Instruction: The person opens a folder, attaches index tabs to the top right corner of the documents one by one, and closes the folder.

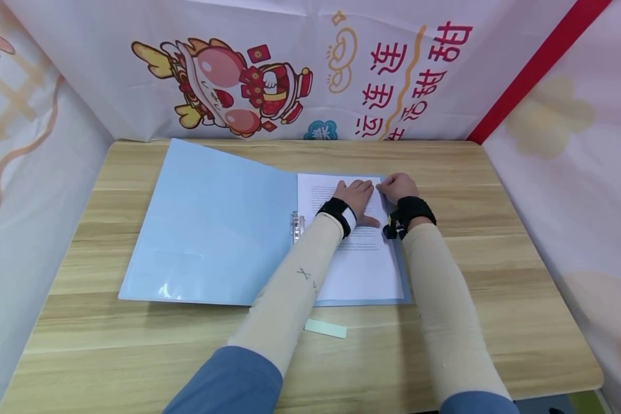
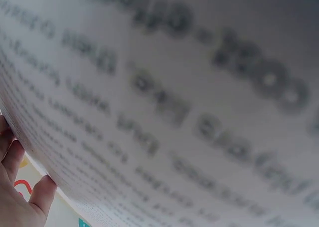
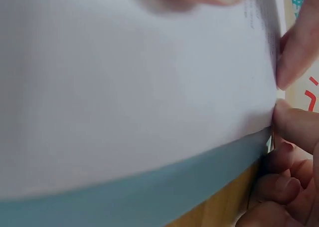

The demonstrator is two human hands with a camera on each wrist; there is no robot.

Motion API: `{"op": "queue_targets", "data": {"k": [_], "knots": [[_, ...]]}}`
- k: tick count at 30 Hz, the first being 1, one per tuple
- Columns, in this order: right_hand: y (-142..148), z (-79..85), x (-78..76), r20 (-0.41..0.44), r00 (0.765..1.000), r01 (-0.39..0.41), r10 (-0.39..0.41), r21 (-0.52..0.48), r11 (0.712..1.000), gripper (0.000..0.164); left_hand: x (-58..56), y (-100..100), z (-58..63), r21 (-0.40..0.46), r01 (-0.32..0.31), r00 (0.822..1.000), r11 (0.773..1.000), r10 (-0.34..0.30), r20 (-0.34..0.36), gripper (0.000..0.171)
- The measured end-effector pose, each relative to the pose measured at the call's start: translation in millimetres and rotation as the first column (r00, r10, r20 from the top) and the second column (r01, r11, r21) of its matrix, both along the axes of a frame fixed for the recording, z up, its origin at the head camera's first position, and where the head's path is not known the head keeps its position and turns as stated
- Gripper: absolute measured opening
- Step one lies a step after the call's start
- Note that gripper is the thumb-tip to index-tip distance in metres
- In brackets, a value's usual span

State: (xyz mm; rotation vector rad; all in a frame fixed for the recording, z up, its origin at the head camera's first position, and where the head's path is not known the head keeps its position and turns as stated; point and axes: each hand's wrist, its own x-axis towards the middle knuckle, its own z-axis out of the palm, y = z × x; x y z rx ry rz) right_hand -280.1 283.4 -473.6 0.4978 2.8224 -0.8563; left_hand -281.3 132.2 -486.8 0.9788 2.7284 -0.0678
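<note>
A light blue ring binder (image 1: 212, 230) lies opened out on the wooden table. On its right half rests a printed sheet of paper (image 1: 362, 270), possibly with more beneath. My left hand (image 1: 356, 198) presses on the upper part of the sheet, fingers spread and thumb apart; its fingers (image 2: 45, 192) also show on the paper in the left wrist view. At the sheet's top right corner, my right hand (image 1: 399, 188) pinches the paper's edge. In the right wrist view its thumb (image 3: 294, 127) lies at the corner, the other fingers curled below.
A metal ring clip (image 1: 296, 226) sits along the binder's spine. One pale green strip (image 1: 325, 328) lies on the table (image 1: 134, 356) below the binder. Behind the table hangs a printed white cloth (image 1: 290, 29).
</note>
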Motion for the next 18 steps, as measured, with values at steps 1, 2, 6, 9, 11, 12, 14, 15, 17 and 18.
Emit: {"op": "queue_targets", "data": {"k": [1, 2, 6, 9, 11, 12, 14, 15, 17, 18], "knots": [[0.5, 0.2, -0.2, 0.005, 1.000, -0.001, 0.001, -0.008, 1.000, 0.026, -0.1, -0.1, -0.3, -0.006, -0.002, 1.000, 1.000, 0.002, 0.000, 0.110], [0.4, 0.9, 0.2, 0.007, 1.000, -0.003, 0.003, -0.014, 1.000, 0.026, -0.3, -0.2, -0.9, -0.007, -0.003, 1.000, 1.000, 0.003, -0.001, 0.110], [-4.0, 4.6, 2.9, -0.002, 1.000, 0.016, -0.016, -0.013, 1.000, 0.026, -2.0, -1.2, -2.8, 0.004, -0.004, 1.000, 1.000, 0.004, -0.002, 0.108], [-7.1, 3.8, 3.1, -0.012, 1.000, 0.023, -0.023, 0.006, 1.000, 0.027, -2.0, -2.8, -2.3, 0.022, -0.003, 1.000, 1.000, 0.003, 0.003, 0.105], [-6.8, 1.2, 1.5, -0.011, 1.000, 0.018, -0.018, 0.014, 1.000, 0.030, -1.4, -3.4, -1.6, 0.030, -0.006, 1.000, 1.000, 0.005, 0.011, 0.104], [-7.2, 0.3, 1.2, -0.017, 1.000, 0.018, -0.017, 0.024, 1.000, 0.031, -1.0, -3.6, -1.2, 0.031, -0.006, 1.000, 1.000, 0.006, 0.015, 0.104], [-7.3, -0.6, 0.5, -0.022, 1.000, 0.013, -0.012, 0.046, 0.999, 0.033, -0.2, -3.8, -0.3, 0.038, -0.004, 1.000, 0.999, 0.004, 0.022, 0.104], [-6.9, -0.6, 0.3, -0.030, 1.000, 0.012, -0.010, 0.056, 0.998, 0.033, 0.0, -3.6, 0.1, 0.041, -0.002, 1.000, 0.999, 0.001, 0.023, 0.104], [-5.9, -0.3, 0.4, -0.035, 0.999, 0.006, -0.004, 0.066, 0.998, 0.033, 0.1, -3.5, 0.3, 0.038, 0.004, 1.000, 0.999, -0.004, 0.019, 0.105], [-6.7, 1.0, 1.3, -0.029, 1.000, 0.006, -0.004, 0.065, 0.998, 0.033, 0.1, -3.6, 0.2, 0.033, 0.006, 1.000, 0.999, -0.006, 0.017, 0.105]]}}
